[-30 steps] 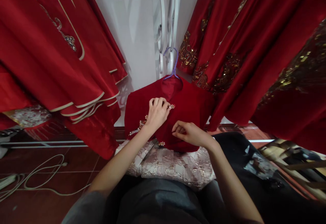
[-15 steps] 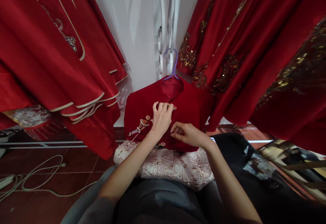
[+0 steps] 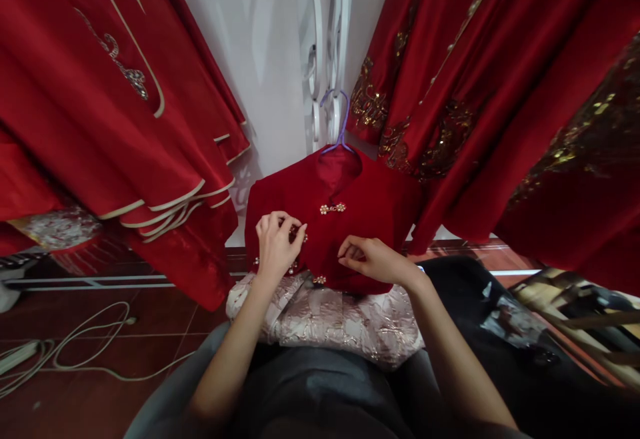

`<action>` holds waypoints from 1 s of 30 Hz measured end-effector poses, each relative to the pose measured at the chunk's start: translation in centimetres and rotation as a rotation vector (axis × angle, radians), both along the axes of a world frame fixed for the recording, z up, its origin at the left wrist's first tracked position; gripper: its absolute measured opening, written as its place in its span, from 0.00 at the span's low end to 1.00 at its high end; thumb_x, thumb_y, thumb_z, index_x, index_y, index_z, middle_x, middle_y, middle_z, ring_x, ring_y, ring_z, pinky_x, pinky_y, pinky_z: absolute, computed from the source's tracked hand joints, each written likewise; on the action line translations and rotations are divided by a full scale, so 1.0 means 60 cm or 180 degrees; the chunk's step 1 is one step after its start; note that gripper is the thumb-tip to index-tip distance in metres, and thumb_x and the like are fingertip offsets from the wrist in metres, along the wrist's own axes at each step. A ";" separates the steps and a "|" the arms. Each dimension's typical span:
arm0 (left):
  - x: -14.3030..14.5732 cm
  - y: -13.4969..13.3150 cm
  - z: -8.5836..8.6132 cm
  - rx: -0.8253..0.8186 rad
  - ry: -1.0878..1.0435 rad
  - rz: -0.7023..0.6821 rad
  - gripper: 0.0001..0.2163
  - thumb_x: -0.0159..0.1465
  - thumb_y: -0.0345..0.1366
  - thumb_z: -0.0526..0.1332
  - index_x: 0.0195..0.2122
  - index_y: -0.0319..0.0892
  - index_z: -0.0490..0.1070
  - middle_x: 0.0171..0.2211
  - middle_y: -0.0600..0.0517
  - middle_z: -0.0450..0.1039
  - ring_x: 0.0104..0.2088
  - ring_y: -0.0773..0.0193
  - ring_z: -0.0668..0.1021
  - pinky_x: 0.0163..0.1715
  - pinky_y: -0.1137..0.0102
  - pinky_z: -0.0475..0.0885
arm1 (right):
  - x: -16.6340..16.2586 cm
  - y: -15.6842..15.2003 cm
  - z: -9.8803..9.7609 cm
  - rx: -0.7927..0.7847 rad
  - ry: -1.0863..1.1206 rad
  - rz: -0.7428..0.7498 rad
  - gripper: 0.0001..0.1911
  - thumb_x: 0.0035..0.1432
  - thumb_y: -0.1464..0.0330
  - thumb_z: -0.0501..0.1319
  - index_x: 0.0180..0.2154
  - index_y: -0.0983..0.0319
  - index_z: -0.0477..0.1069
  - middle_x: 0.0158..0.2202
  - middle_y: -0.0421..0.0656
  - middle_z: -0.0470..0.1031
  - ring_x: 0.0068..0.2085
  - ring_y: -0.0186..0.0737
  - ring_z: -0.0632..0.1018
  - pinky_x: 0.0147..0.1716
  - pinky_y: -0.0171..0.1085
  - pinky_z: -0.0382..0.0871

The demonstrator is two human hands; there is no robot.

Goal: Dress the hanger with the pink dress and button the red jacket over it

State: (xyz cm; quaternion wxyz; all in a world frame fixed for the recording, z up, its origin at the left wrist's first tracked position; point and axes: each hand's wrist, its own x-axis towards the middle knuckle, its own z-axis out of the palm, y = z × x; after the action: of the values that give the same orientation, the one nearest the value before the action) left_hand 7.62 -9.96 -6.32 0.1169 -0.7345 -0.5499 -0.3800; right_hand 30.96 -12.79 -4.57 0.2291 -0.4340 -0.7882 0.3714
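A dark red velvet jacket (image 3: 375, 202) hangs in front of me on a purple hanger (image 3: 337, 129). Its lower hem rests on a pale brocade skirt (image 3: 340, 322) lying over my lap. A beaded gold clasp (image 3: 333, 208) sits fastened below the collar. My left hand (image 3: 275, 246) is closed in a pinch on a beaded tassel ornament (image 3: 295, 234) at the jacket's left front. My right hand (image 3: 373, 260) is curled with its fingertips pinching the velvet fabric at the jacket's lower front. A small clasp (image 3: 318, 280) shows at the hem between my hands.
Red embroidered gowns (image 3: 110, 112) hang at the left and red gowns with gold sequins (image 3: 480, 92) hang at the right. A white wall (image 3: 270, 59) with a white metal scroll (image 3: 325, 39) stands behind. White cables (image 3: 80, 346) lie on the red tiled floor at left. Black fabric (image 3: 500, 332) lies at my right.
My left hand has moved left and down from the collar clasp to the tasselled ornament and closed on it. The collar clasp is now uncovered. My right hand has hardly moved.
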 end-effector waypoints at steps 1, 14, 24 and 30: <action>-0.014 -0.002 -0.004 -0.0058 0.0053 -0.0044 0.09 0.65 0.42 0.58 0.36 0.45 0.74 0.42 0.46 0.69 0.45 0.53 0.68 0.48 0.57 0.65 | -0.001 0.000 -0.001 0.0005 -0.0008 0.0006 0.05 0.59 0.69 0.59 0.37 0.62 0.69 0.31 0.42 0.75 0.33 0.35 0.76 0.33 0.35 0.70; -0.055 0.009 0.001 -0.0033 0.0982 -0.1210 0.07 0.67 0.33 0.53 0.39 0.44 0.70 0.39 0.50 0.72 0.43 0.61 0.72 0.58 0.56 0.62 | -0.010 -0.002 -0.002 -0.0132 -0.0029 -0.0010 0.04 0.58 0.69 0.60 0.36 0.62 0.69 0.29 0.42 0.76 0.31 0.36 0.78 0.33 0.36 0.72; 0.044 0.044 0.055 0.0433 -0.0130 -0.0071 0.28 0.61 0.41 0.61 0.62 0.41 0.57 0.61 0.36 0.56 0.63 0.42 0.58 0.61 0.40 0.50 | -0.089 0.072 0.071 0.0183 0.1456 -0.1234 0.26 0.66 0.56 0.48 0.61 0.61 0.55 0.59 0.52 0.66 0.59 0.44 0.70 0.56 0.46 0.69; 0.107 0.063 0.087 0.0464 -0.0467 0.0390 0.32 0.59 0.29 0.59 0.64 0.42 0.50 0.66 0.34 0.44 0.67 0.33 0.42 0.58 0.30 0.45 | -0.085 0.072 0.072 0.0420 0.0538 -0.2066 0.44 0.62 0.48 0.47 0.65 0.75 0.43 0.66 0.63 0.50 0.69 0.59 0.44 0.65 0.59 0.45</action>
State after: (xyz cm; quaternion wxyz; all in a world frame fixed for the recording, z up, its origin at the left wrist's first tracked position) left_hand 14.02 -6.21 -1.10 0.1526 -0.6593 -0.5718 -0.4639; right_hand 25.86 -8.47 -0.24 0.4275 -0.6141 -0.6095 0.2620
